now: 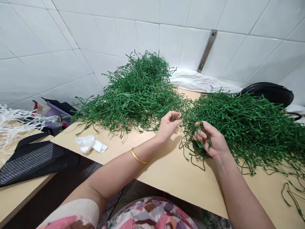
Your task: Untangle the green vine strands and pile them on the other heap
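1. Patterned shirt (152,213) of the person, nearest the viewer, at the front edge of the desk (166,168).
2. Green cords lie on the desk in two large heaps: a left heap (143,92) and a right heap (247,127), with strands bridging them. A few loose cords (289,194) lie at the far right.
3. Progress: handling appears under way, with many cords in both heaps; which are finished and which remain cannot be told.
4. Left hand (169,125): fingers curled, thumb and forefinger narrowly spaced beside the strands; whether it grips one cannot be told.
5. Right hand (212,140): fingers bent around a small bunch of cords.
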### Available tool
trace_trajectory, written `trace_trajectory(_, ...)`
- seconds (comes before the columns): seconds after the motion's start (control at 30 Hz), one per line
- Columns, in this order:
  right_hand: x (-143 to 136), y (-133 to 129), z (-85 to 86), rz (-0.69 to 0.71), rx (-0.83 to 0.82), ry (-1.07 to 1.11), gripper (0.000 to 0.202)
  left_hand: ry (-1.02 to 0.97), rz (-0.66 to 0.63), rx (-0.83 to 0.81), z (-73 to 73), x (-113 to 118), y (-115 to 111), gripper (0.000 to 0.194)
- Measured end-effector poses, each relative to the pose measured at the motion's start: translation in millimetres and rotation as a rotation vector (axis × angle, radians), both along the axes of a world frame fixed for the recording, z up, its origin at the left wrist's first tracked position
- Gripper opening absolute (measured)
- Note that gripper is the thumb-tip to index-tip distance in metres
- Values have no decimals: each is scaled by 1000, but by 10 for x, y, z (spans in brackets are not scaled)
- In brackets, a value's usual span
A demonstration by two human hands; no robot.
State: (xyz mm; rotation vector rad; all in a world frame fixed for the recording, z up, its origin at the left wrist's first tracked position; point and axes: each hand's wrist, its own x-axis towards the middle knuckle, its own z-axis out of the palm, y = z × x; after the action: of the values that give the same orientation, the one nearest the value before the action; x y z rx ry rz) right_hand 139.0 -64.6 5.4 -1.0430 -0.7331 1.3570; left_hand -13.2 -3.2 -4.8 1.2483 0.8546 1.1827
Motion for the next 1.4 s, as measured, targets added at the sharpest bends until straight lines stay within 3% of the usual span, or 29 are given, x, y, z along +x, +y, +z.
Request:
trace_trajectory(0.13, -2, 12, -12, -16, 79, 16, 16, 161, 155, 345, 19, -13, -76, 17)
trace_trajectory(0.27, -10, 5, -18, 39, 109, -16, 19, 152, 119, 595, 51, -28, -139, 8)
trace_trajectory(0.4, -35, -16, -12, 30, 77, -113, 34, 157, 198, 738, 98, -52, -177, 10)
trace_trajectory(0.5, -50, -17, -36, 44, 88, -175, 40, 176, 131, 754, 113, -54, -210, 11)
trace_trajectory(0.6, -54, -11, -67, 56, 127, -247, 39, 187, -2, 599, 104, -25, -238, 12)
trace_trajectory(0.7, -60, -15, -77, 41, 163, -361, 34, 138, -82, 268, 91, 10, -221, 11)
trace_trajectory(0.87, -113, -47, -76, 71, 229, -622, 21, -99, -273, -223, 32, 32, -110, 19)
trace_trajectory(0.97, -161, -66, -74, 154, 222, -716, 18, -239, -328, -415, -12, 39, -74, 17)
trace_trajectory(1.07, -181, -77, -60, 157, 190, -735, 18, -303, -267, -477, -11, 39, -64, 13)
trace_trajectory(1.23, -119, -76, -31, 8, 159, -713, 23, -319, -177, -402, 44, -4, -8, 14)
trace_trajectory(1.4, -49, -52, -46, -88, 119, -540, 24, -248, -117, -362, 98, -56, 53, 14)
